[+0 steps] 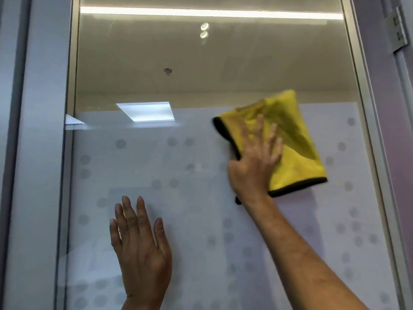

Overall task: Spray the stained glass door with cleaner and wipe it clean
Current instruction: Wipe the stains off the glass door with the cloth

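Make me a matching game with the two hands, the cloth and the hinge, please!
Things:
1. left hand
2. right hand
3. cloth
4. hinge

Clues:
A. yellow with a dark edge
B. grey metal, top right on the door frame
C. flat and empty against the dotted glass
D. pressing the cloth onto the glass

Right pairs: 1-C, 2-D, 3-A, 4-B
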Demonstrator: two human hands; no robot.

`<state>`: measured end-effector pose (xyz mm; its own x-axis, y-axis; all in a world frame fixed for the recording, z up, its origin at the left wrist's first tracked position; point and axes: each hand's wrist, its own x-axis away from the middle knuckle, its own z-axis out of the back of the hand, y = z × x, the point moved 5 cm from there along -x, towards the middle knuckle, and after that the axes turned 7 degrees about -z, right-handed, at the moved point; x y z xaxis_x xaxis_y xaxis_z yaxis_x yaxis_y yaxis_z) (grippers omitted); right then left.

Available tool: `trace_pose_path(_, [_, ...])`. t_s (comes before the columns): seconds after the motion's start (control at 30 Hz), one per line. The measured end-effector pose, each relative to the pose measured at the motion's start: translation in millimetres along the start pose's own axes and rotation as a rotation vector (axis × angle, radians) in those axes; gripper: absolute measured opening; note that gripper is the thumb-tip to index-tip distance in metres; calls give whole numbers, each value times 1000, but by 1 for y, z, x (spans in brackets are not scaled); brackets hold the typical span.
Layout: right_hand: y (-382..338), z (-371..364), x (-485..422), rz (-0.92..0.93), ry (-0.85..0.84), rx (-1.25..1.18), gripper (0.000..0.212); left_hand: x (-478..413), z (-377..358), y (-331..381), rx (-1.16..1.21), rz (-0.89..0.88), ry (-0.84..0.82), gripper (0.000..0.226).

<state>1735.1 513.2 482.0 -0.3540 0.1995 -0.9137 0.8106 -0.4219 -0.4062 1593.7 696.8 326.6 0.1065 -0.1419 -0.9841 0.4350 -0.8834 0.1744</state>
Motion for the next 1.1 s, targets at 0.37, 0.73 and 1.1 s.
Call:
trace_pose_path(0.37, [-21,-44,197,436,-210,143,101,0,-1,-3,-9,-55,47,66])
trace_pose_path(0.73, [152,11,241,3,86,289,87,3,-2,-3,17,-23,77,58])
trace_pose_path(1.1, [158,32,58,-433,253,-36,62,3,0,0,7,-24,36,58])
